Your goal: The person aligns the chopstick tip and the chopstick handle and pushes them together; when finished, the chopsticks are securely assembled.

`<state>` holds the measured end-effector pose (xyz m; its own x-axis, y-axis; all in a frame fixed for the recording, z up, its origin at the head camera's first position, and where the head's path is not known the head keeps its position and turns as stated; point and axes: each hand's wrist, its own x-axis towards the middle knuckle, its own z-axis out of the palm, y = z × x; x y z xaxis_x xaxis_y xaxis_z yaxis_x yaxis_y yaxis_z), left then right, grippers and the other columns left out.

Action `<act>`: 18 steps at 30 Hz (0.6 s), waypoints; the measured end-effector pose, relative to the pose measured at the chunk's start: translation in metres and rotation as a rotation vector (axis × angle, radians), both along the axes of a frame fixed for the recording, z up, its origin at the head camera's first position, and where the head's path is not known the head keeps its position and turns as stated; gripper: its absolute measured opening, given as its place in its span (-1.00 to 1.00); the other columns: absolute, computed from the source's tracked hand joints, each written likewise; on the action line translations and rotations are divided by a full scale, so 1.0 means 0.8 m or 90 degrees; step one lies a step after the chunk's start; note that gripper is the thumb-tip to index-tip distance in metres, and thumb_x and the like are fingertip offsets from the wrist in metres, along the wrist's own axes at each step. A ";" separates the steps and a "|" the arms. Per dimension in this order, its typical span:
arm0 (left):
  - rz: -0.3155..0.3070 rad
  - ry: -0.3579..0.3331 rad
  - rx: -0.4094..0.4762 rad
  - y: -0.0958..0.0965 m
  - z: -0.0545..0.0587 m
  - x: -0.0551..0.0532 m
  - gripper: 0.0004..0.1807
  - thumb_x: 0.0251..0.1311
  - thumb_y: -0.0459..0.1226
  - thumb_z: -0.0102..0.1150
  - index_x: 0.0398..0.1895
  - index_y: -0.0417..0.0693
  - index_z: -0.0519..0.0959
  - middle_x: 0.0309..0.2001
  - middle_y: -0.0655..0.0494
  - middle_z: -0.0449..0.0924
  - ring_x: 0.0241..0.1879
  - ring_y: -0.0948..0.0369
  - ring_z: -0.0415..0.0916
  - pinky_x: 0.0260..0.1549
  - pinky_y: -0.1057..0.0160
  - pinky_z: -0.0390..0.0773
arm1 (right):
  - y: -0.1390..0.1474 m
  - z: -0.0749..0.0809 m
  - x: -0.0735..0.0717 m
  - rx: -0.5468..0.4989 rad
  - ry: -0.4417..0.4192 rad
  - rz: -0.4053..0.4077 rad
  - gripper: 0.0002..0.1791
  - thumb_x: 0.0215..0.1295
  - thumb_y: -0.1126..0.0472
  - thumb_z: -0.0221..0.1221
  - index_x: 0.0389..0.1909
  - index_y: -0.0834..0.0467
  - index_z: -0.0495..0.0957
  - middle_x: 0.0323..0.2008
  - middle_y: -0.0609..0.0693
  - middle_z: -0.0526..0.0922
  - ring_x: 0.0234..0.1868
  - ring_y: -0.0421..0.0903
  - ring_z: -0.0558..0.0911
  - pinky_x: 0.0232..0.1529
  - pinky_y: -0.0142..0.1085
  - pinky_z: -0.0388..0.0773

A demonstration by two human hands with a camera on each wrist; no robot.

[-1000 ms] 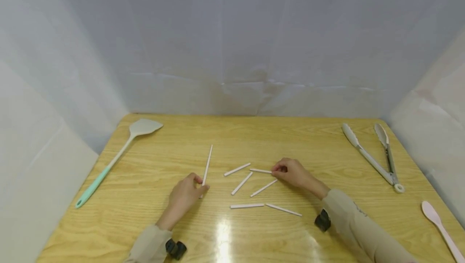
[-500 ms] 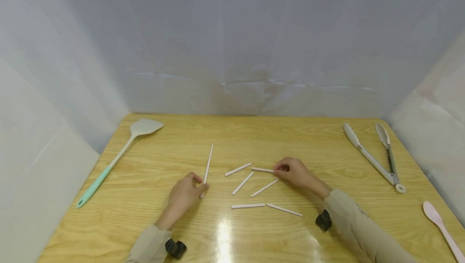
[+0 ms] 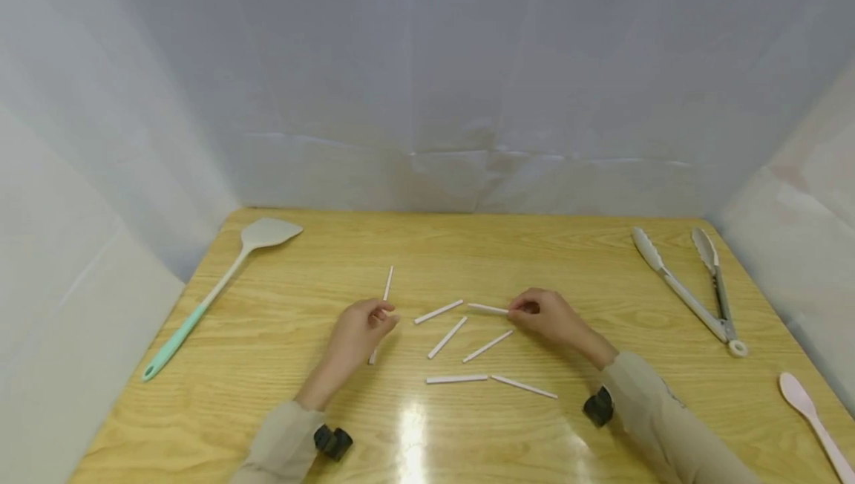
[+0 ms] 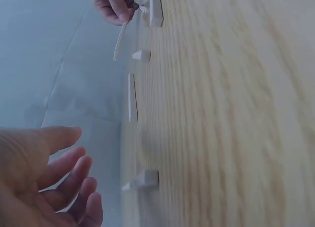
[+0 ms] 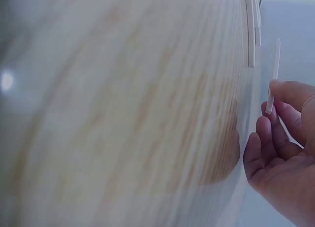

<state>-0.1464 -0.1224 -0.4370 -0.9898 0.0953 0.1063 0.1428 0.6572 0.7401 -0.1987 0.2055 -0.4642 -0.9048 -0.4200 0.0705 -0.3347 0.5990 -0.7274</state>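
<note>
My right hand (image 3: 544, 313) pinches one end of a thin white stick (image 3: 487, 309) between thumb and fingers, with the stick pointing left. The right wrist view shows this stick (image 5: 274, 74) raised off the wooden table. My left hand (image 3: 357, 332) hovers over a straight line of white stick (image 3: 388, 283) at the left, hiding its middle. In the left wrist view, the left hand's fingers (image 4: 81, 187) are loosely bent with nothing between them. Between the hands lie several short white sticks (image 3: 447, 338) at different slants, two of them (image 3: 457, 378) nearly end to end in front.
A spatula (image 3: 223, 280) with a mint-green handle lies at the table's left. Metal tongs (image 3: 695, 298) lie spread at the right, with a pale pink spoon (image 3: 804, 406) nearer the front right corner. White sheeting (image 3: 441, 83) rises behind the wooden table (image 3: 534, 246).
My left hand has left the near end of the left stick line, moving up and slightly right. My right hand has shifted slightly right and back, carrying its stick.
</note>
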 end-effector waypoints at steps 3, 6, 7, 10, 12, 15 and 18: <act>-0.025 0.013 0.006 0.010 0.001 -0.004 -0.75 0.17 -0.32 0.25 -0.12 -0.30 0.61 -0.35 0.00 0.58 -0.29 0.11 0.51 -0.25 0.14 0.56 | 0.001 -0.001 0.000 -0.006 -0.001 -0.003 -0.92 0.20 0.28 0.27 -0.34 0.23 0.65 -0.37 0.00 0.64 -0.36 -0.23 0.55 -0.32 -0.41 0.52; -0.048 0.028 -0.006 0.020 -0.001 -0.008 -0.75 0.17 -0.33 0.25 -0.11 -0.26 0.62 -0.27 -0.05 0.62 -0.17 0.00 0.50 -0.10 0.02 0.50 | 0.002 -0.001 0.001 -0.010 -0.004 -0.006 -0.92 0.20 0.28 0.27 -0.34 0.23 0.65 -0.37 0.00 0.64 -0.36 -0.23 0.55 -0.32 -0.41 0.52; -0.053 0.029 -0.012 0.022 -0.002 -0.009 -0.76 0.17 -0.32 0.25 -0.11 -0.24 0.63 -0.24 -0.06 0.64 -0.13 -0.03 0.49 -0.05 -0.03 0.45 | 0.002 -0.001 0.001 -0.011 -0.007 -0.006 -0.92 0.20 0.28 0.27 -0.34 0.24 0.65 -0.37 0.00 0.64 -0.36 -0.22 0.55 -0.31 -0.41 0.52; -0.068 0.029 -0.037 0.027 -0.007 -0.015 -0.77 0.16 -0.28 0.26 -0.13 -0.17 0.65 -0.16 -0.04 0.66 -0.03 -0.05 0.44 0.01 -0.13 0.24 | 0.002 -0.001 0.002 -0.009 -0.018 -0.004 -0.91 0.20 0.28 0.27 -0.33 0.23 0.65 -0.36 0.00 0.64 -0.35 -0.22 0.55 -0.30 -0.41 0.52; -0.074 0.018 -0.045 0.030 -0.011 -0.020 -0.78 0.15 -0.25 0.27 -0.15 -0.12 0.67 -0.14 0.00 0.67 -0.04 -0.02 0.43 -0.05 -0.13 0.16 | 0.003 -0.001 0.002 -0.010 -0.024 -0.001 -0.91 0.21 0.28 0.26 -0.33 0.24 0.65 -0.36 0.01 0.64 -0.35 -0.22 0.56 -0.30 -0.41 0.53; -0.081 0.005 -0.042 0.032 -0.016 -0.025 -0.77 0.12 -0.23 0.30 -0.15 -0.07 0.68 -0.12 0.03 0.67 -0.06 0.04 0.40 -0.08 -0.08 0.09 | 0.003 -0.001 0.003 -0.007 -0.018 0.001 -0.91 0.21 0.28 0.26 -0.34 0.24 0.65 -0.36 0.01 0.64 -0.36 -0.23 0.55 -0.31 -0.41 0.52; -0.098 0.008 -0.031 0.034 -0.021 -0.028 -0.76 0.10 -0.24 0.31 -0.15 -0.08 0.68 -0.13 0.02 0.68 -0.10 0.06 0.40 -0.10 -0.04 0.12 | 0.004 0.001 0.003 -0.010 -0.014 0.002 -0.91 0.21 0.28 0.26 -0.34 0.25 0.65 -0.38 0.02 0.64 -0.37 -0.23 0.54 -0.33 -0.42 0.51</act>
<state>-0.1691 -0.0952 -0.4538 -0.9616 0.2513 0.1099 0.2536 0.6615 0.7058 -0.1966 0.2084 -0.4636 -0.9051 -0.4214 0.0574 -0.3203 0.5866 -0.7438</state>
